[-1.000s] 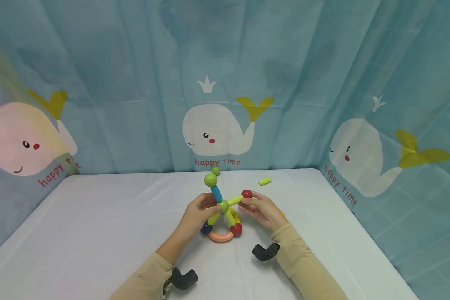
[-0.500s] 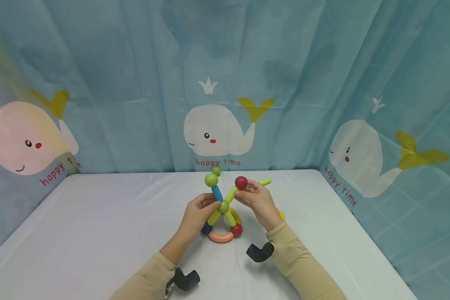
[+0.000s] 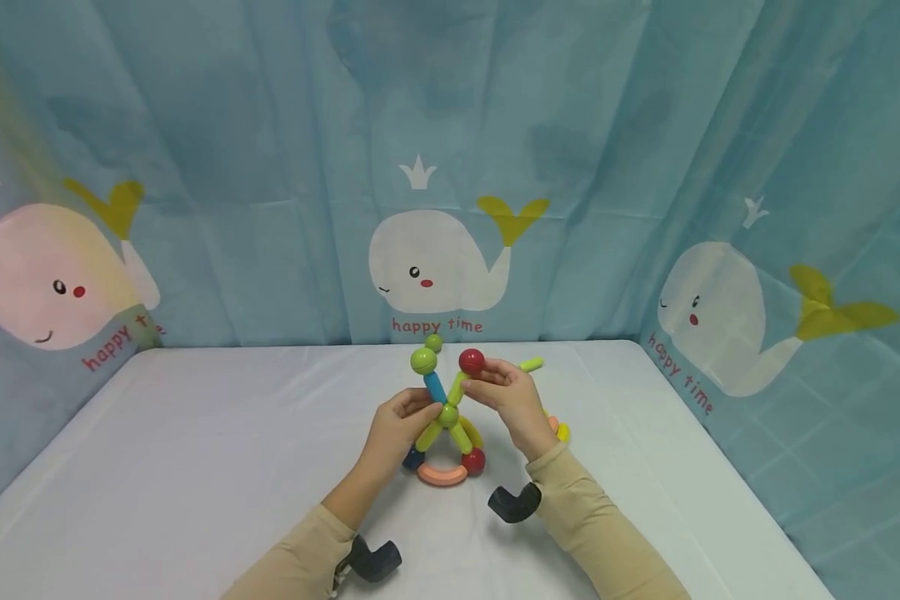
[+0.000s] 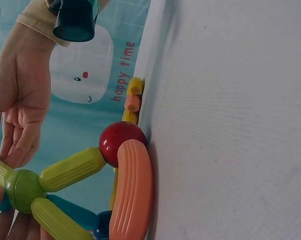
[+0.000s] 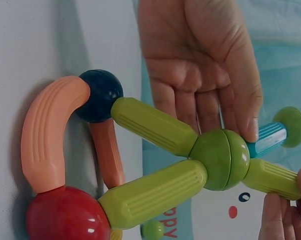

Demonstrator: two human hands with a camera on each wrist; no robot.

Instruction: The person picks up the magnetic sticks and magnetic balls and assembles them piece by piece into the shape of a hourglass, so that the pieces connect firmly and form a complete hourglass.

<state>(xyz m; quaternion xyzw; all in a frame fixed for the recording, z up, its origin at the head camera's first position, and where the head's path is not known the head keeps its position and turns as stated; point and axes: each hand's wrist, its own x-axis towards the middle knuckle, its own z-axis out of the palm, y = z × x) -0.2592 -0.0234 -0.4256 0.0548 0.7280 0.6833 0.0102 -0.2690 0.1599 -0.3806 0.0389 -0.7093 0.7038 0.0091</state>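
A ball-and-stick building toy stands on the table in the head view. Its base has a curved orange stick [image 3: 442,476], a dark blue ball [image 5: 100,95] and a red ball [image 4: 122,142]. Two yellow-green sticks rise to a central green ball [image 3: 448,415]. My left hand [image 3: 386,425] pinches there, thumb by the ball and fingers behind it. From that ball a blue stick [image 3: 434,387] leans up left, topped by a green ball [image 3: 423,360]. My right hand [image 3: 512,404] pinches the upper yellow-green stick [image 5: 273,178], which carries a red ball [image 3: 472,361] and meets the central ball.
Loose pieces lie on the white table [image 3: 195,450]: a green ball [image 3: 433,342] at the back edge, a yellow-green stick [image 3: 532,364] and a few yellow and orange pieces [image 4: 133,103] beyond my right hand. A whale-print curtain [image 3: 270,250] surrounds the table.
My right hand has moved left and up, swinging the yellow-green stick with its red ball from a rightward slant to steeper beside the blue stick. My left hand has stayed in place.
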